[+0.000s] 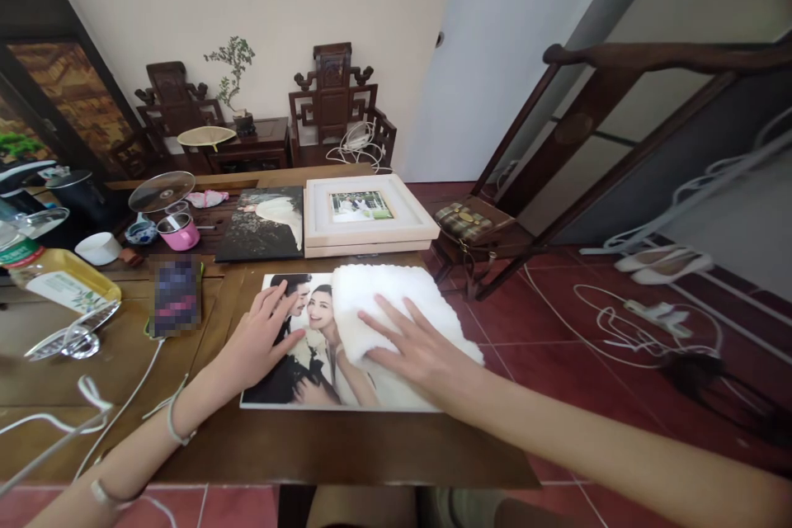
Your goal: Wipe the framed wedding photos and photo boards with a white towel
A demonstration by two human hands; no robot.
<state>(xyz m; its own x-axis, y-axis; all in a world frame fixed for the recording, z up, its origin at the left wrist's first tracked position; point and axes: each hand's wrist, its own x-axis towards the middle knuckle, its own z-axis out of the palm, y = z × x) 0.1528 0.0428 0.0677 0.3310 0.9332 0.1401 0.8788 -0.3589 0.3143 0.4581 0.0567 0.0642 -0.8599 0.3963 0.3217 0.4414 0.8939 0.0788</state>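
Observation:
A large photo panel (309, 384) showing a couple lies flat near the front edge of the wooden table. Over its right part is spread a fluffy white cloth (365, 305), which reaches past the panel's right side. My right hand (414, 346) lies on this cloth, fingers spread and flat. On the panel's upper left rests my left hand (266, 330), its fingers stretched out and holding nothing. Part of the picture is hidden under the cloth and my hands.
Behind the panel are a dark photo panel (263, 223) and a white-framed photo (371, 233). To the left stand an oil bottle (68, 280), a pink cup (179, 233), a phone (176, 297) and a loose cable (133, 396). A wooden chair (557, 140) holds a checked bag (464, 219).

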